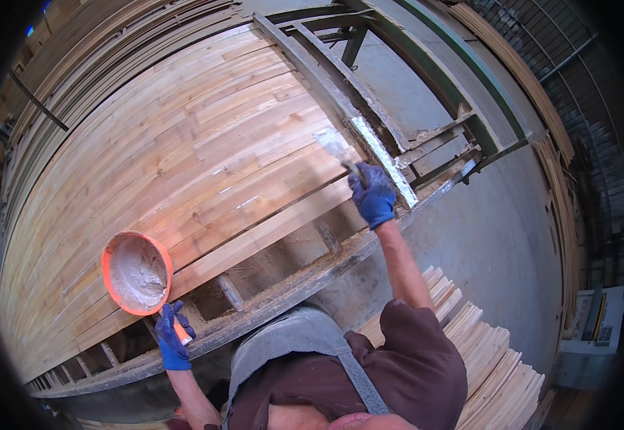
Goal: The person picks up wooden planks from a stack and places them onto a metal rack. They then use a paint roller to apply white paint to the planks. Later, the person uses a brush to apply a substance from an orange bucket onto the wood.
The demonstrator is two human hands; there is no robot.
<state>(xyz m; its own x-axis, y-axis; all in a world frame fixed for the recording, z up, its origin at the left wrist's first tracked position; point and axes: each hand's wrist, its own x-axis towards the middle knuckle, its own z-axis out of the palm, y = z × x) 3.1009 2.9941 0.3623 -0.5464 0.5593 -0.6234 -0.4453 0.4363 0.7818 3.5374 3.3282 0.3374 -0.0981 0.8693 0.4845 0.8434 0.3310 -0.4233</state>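
Note:
In its blue glove, my left hand (pixel 173 333) is closed round the handle of an orange round scoop (pixel 168 276) with pale, thick paste (pixel 138 272) inside. The scoop is over the near left edge of a large panel of light wood strips (pixel 204 143). At the panel's right end, my right hand (pixel 373 195), also gloved in blue, is closed on a small greyish tool (pixel 350 169); its working end is hard to make out. A whitish smear (pixel 332 140) lies on the boards just beyond it. Streaks of the same pale stuff mark several joints.
A metal frame (pixel 369 143) with a paste-crusted bar runs along the panel's right end. Its near rail (pixel 312 272) passes close to my body. Stacked wood strips (pixel 487 351) lie at the lower right. Long boards (pixel 111 43) are piled at the far left.

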